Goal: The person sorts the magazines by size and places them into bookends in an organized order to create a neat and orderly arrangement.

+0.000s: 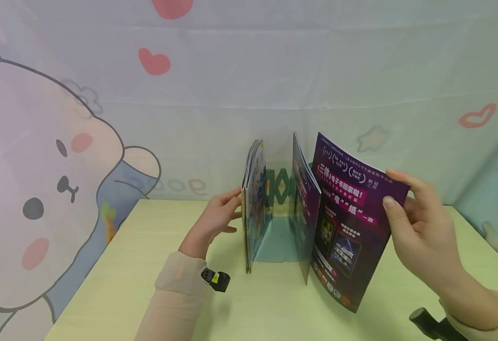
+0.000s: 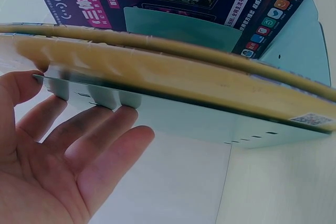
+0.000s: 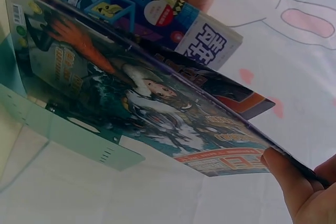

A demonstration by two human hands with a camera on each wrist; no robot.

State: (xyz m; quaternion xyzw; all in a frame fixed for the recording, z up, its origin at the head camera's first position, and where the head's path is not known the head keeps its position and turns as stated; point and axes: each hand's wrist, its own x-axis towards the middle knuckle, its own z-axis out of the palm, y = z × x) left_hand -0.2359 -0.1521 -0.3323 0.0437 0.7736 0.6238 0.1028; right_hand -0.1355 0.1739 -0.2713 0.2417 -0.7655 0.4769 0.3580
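Observation:
My right hand pinches the upper outer corner of a dark purple magazine, thumb on the near face. The magazine tilts outward at the right side of a teal bookend with a lattice back. Another purple-backed magazine stands upright just left of it. Several magazines stand together at the bookend's left side. Against that side's outer plate my left hand rests its fingertips, fingers fairly straight, thumb at the plate's edge. In the right wrist view, the held magazine's illustrated cover shows.
The bookend stands on a pale yellow-green table. Behind it hangs a light curtain with hearts and a cartoon animal. A dark wrist camera mount sits on the left wrist, another on the right.

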